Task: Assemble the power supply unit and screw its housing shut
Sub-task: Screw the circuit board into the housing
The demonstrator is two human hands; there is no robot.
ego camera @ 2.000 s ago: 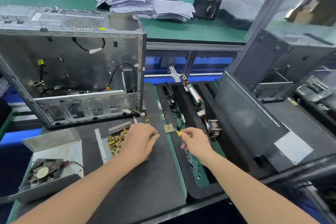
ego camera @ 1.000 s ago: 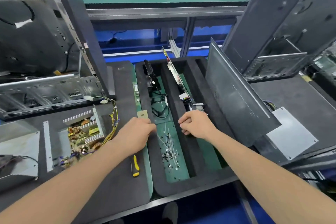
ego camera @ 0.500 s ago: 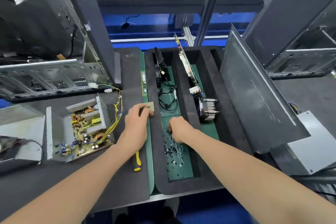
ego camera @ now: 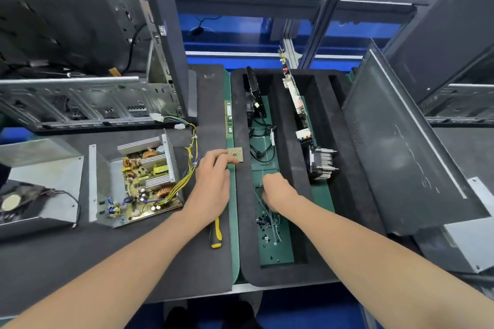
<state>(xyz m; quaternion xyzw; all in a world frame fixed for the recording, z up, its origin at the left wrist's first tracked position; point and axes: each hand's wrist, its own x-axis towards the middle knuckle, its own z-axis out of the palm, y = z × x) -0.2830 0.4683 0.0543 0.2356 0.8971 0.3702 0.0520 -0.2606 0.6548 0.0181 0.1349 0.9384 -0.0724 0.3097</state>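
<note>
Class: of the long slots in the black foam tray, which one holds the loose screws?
The leftmost slot, where the right hand reaches among the screws; the slot beside it holds a circuit board and a heatsink instead.

One wide-angle head-worn view, facing forward and steeply down, close over the bench mat (ego camera: pixel 133 262), left hand (ego camera: pixel 211 189) and right hand (ego camera: pixel 278 192) mid-frame, foam tray (ego camera: pixel 242 222) at centre, open power supply (ego camera: pixel 144 181) centre left

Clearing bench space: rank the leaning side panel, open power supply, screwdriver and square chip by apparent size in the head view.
1. side panel
2. open power supply
3. screwdriver and square chip: unranked; the left forearm hides part of the screwdriver.
</note>
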